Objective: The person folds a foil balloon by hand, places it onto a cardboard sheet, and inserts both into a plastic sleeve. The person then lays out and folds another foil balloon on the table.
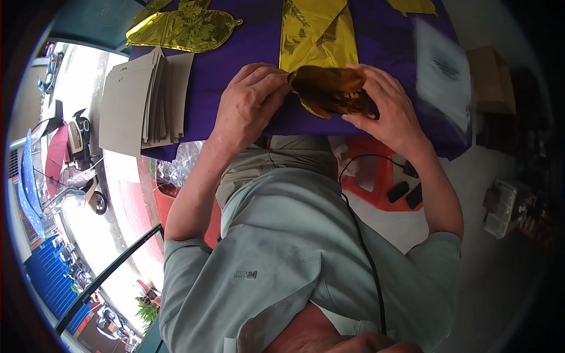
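My left hand (247, 103) and my right hand (388, 112) meet over the near edge of a table with a purple cloth (247, 41). Between them is a crumpled gold foil balloon piece (332, 91); both hands pinch it, the left at its left tip, the right along its right side. A larger flat gold foil sheet (318, 32) lies just beyond the hands on the cloth.
A stack of grey cardboard sheets (141, 103) overhangs the table's left edge. Another gold foil balloon (182, 29) lies at the far left. A white printed paper (444, 73) sits at the right. A brown box (491, 76), a red stool (379, 170) and a parked scooter (76, 159) surround the table.
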{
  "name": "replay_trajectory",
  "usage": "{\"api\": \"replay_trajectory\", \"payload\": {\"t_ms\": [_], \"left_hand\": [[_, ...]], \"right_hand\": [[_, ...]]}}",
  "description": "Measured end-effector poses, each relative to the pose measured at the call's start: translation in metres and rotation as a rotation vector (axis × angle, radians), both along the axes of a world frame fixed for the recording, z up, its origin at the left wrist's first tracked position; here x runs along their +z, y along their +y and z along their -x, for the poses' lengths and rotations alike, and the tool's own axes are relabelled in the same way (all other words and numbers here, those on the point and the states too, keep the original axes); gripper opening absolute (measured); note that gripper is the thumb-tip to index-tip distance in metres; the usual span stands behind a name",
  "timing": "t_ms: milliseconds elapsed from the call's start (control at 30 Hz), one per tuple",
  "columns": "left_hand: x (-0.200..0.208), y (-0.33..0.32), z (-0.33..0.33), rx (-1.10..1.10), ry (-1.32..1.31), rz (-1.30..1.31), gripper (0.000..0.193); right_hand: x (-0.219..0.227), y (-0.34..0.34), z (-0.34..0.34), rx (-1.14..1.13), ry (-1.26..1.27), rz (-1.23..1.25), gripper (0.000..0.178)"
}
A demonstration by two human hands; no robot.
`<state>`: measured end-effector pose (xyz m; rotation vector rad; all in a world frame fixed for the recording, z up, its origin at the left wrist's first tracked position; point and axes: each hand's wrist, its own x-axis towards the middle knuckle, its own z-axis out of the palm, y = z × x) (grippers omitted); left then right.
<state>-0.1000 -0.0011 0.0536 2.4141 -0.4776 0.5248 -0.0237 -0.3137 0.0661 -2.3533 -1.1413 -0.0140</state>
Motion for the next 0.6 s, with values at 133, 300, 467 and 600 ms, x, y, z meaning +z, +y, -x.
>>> {"api": "replay_trajectory", "payload": {"t_ms": [133,300,467,600], "left_hand": [[0.004,0.002,-0.005,0.012,0.058,0.012,0.014],[0.009,0.002,-0.011,0.061,0.137,0.105,0.016],[0.025,0.011,-0.012,-0.015,0.356,0.188,0.031],[0.01,0.02,-0.019,-0.076,0.212,0.014,0.035]], "right_hand": [[-0.005,0.0,-0.006,-0.018,-0.071,-0.031,0.05],[-0.009,0.004,-0.015,-0.008,-0.124,-0.111,0.022],[-0.008,0.006,-0.02,-0.047,-0.017,-0.184,0.013],[-0.012,0.01,-0.021,-0.072,-0.026,-0.218,0.013]]}}
